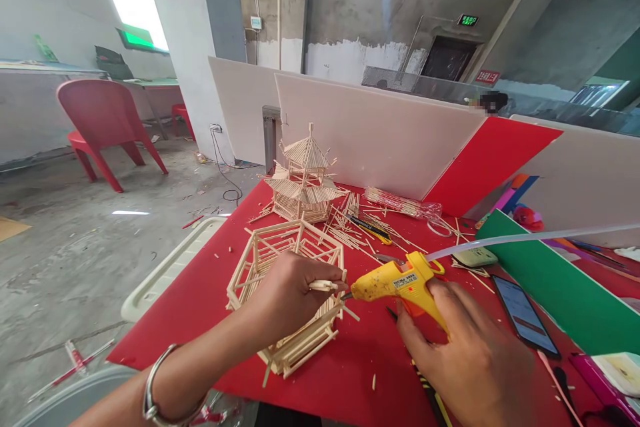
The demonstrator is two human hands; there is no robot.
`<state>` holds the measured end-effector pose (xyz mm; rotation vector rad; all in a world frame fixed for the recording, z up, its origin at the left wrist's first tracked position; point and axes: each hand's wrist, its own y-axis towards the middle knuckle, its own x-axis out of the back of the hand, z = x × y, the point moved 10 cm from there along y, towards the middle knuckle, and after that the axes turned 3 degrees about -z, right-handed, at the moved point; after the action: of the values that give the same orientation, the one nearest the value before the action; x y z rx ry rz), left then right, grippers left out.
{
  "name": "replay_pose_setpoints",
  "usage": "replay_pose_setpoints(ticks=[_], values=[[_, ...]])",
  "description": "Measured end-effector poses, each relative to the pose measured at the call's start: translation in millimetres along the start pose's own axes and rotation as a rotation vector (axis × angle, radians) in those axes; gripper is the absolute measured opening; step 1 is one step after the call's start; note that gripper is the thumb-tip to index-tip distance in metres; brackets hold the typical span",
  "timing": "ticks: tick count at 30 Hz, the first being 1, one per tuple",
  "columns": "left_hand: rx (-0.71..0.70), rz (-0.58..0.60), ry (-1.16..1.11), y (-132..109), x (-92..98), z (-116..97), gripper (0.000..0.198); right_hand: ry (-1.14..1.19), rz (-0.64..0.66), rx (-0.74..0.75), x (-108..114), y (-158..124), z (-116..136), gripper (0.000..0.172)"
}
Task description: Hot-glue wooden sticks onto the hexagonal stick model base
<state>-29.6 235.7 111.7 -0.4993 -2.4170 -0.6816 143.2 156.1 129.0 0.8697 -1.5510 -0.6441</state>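
Observation:
My left hand (295, 290) is closed around a few short wooden sticks (324, 285), over the right side of a stick frame (250, 247). That frame is many-sided, with railings of thin sticks, and rests on the red tabletop (190, 320). In my right hand (465, 340) is a yellow hot glue gun (395, 280), its nozzle pointing left at the frame's right corner, near my left fingers. A clear glue stick (500, 238) runs out of its back. Whether the nozzle touches the wood I cannot tell. My left hand hides part of the frame.
Behind the frame stands a tiered stick pagoda (306, 180). Loose sticks (350, 233), a yellow utility knife (370, 229) and a bagged stick bundle (400, 202) lie beside it. Rightward are a phone (525, 313) and a green board (550, 287). A bin (90, 400) stands at lower left.

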Motion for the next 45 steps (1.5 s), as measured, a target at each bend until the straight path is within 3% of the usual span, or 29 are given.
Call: replay_pose_setpoints(ticks=[25, 33, 37, 45], values=[[-0.006, 0.000, 0.012, -2, -1.5, 3, 0.019, 0.019, -0.013, 0.003, 1, 2, 0, 0.038], [-0.037, 0.006, -0.005, -2, -0.3, -2, 0.019, 0.044, 0.009, -0.074, -4, -7, -9, 0.037], [-0.013, 0.008, 0.004, -1, -0.7, 2, 0.018, 0.123, 0.078, -0.208, -20, -21, -25, 0.035], [-0.002, 0.007, -0.001, 1, 0.5, 3, 0.019, 0.178, 0.424, -0.457, -84, -70, -58, 0.044]])
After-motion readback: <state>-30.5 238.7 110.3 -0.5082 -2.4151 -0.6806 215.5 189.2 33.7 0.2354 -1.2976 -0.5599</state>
